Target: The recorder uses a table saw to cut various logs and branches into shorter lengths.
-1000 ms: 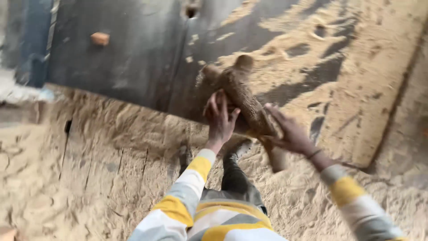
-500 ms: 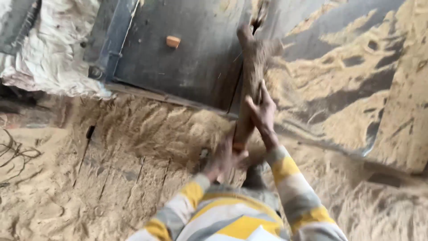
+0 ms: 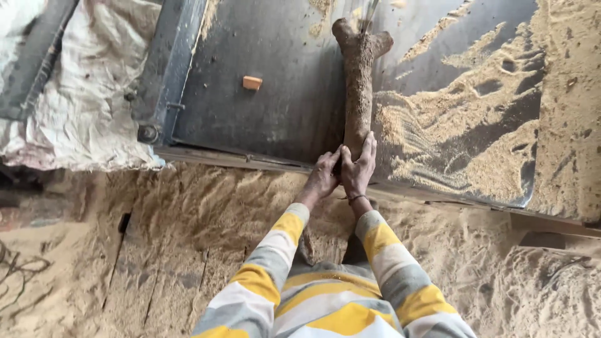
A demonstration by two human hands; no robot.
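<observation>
A rough brown log (image 3: pixel 359 81) with a forked far end lies lengthwise on a dark metal saw table (image 3: pixel 275 94). Its far end reaches a thin upright blade (image 3: pixel 369 14) at the top edge. My left hand (image 3: pixel 322 177) and my right hand (image 3: pixel 359 168) are side by side on the log's near end, fingers wrapped against it. Both sleeves are striped yellow, grey and white.
A small orange block (image 3: pixel 252 82) rests on the table left of the log. Sawdust (image 3: pixel 476 138) is heaped over the table's right side and the floor. A metal rail (image 3: pixel 169 69) borders the table's left, with a crumpled white sheet (image 3: pixel 81 106) beyond it.
The log was swung from a slant to lie straight along the table and moved forward toward the blade. Both hands shifted down to its near end.
</observation>
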